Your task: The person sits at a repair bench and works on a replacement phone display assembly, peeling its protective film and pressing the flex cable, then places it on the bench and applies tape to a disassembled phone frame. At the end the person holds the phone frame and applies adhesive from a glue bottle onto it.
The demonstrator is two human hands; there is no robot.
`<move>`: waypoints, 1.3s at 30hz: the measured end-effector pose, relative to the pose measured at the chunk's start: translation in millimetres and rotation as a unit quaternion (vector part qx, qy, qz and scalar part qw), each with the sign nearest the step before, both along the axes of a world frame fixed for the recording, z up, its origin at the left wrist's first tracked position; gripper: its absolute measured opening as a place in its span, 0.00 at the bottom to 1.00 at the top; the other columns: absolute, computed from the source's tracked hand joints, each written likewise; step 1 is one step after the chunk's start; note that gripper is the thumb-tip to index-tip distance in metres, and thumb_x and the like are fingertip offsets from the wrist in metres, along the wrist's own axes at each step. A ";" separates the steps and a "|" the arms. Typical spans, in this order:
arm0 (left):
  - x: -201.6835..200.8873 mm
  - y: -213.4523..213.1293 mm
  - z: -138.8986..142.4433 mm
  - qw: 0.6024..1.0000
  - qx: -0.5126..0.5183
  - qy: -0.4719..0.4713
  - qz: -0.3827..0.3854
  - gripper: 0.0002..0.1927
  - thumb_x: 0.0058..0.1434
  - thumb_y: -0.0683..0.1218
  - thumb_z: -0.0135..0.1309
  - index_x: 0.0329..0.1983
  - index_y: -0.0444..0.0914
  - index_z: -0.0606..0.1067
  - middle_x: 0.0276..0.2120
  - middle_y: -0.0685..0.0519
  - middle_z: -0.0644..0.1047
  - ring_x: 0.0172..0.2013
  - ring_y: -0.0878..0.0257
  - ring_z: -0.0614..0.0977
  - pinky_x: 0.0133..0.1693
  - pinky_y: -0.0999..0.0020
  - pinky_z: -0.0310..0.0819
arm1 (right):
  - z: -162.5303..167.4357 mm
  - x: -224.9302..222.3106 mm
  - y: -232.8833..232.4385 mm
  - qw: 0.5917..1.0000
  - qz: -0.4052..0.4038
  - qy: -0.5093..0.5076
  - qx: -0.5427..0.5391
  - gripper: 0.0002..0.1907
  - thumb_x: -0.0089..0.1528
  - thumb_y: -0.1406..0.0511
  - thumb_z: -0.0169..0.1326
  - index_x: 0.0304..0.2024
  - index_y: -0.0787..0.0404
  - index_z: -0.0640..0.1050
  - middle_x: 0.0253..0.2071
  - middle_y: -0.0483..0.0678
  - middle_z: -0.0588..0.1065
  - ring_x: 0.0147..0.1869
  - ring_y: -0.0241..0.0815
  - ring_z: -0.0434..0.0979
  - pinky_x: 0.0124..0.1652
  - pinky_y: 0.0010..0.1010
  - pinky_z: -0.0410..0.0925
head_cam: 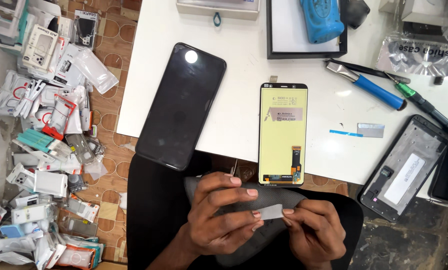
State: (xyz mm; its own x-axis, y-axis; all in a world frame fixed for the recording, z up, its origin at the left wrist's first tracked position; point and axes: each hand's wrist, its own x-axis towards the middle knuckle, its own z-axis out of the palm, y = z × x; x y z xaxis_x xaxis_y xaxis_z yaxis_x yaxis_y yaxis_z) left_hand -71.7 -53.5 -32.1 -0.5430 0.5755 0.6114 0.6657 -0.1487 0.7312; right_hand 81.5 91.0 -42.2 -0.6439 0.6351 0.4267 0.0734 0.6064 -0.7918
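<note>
Low in the view, over my lap, my left hand (223, 212) and my right hand (311, 232) pinch the two ends of a small pale strip (270, 212) between fingertips. Under the hands lies a grey cloth (244, 192). Just above them, at the white table's (234, 105) near edge, a phone display panel (283, 134) lies back-side up, yellow with an orange flex cable. A black phone (180, 106) lies tilted to its left, overhanging the edge.
A phone frame (404, 167) rests at the right edge. A blue-handled tool (366, 84), a green-and-black screwdriver (421, 102) and tape pieces (370, 130) lie to the right. A blue device (321, 20) sits on a framed mat. Packaged phone cases (49, 125) litter the floor.
</note>
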 end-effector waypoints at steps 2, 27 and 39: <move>-0.8 -1.2 -1.3 1.000 -0.007 0.003 0.001 0.10 0.61 0.48 0.69 0.42 0.45 0.81 0.53 0.55 0.78 0.59 0.55 0.74 0.58 0.55 0.75 | 1.0 2.9 2.0 1.000 -0.007 -0.014 0.014 0.10 0.53 0.71 0.69 0.36 0.62 0.81 0.33 0.48 0.76 0.32 0.32 0.77 0.28 0.21 0.68; 22.0 -8.4 -7.0 0.998 0.001 0.030 0.055 0.15 0.68 0.61 0.58 0.44 0.49 0.83 0.50 0.61 0.78 0.58 0.61 0.72 0.61 0.57 0.73 | 7.0 -0.2 -3.2 0.992 0.071 0.008 0.107 0.17 0.51 0.68 0.72 0.39 0.59 0.80 0.35 0.44 0.74 0.33 0.38 0.79 0.33 0.29 0.74; 8.9 -13.8 -16.9 0.991 -0.036 0.110 0.070 0.14 0.68 0.61 0.58 0.49 0.51 0.78 0.51 0.62 0.74 0.58 0.63 0.71 0.61 0.59 0.73 | 21.7 11.9 37.8 0.971 0.166 -0.058 0.160 0.18 0.50 0.77 0.68 0.42 0.64 0.80 0.39 0.47 0.71 0.30 0.36 0.77 0.28 0.26 0.71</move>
State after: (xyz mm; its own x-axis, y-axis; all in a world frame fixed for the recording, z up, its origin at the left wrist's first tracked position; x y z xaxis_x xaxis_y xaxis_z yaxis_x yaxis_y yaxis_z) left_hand -62.8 -67.3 -49.0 -0.4787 0.5504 0.6841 0.8205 0.0030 0.5717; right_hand 93.4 128.8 -20.5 -0.8460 0.2305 0.4809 -0.0915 0.8256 -0.5567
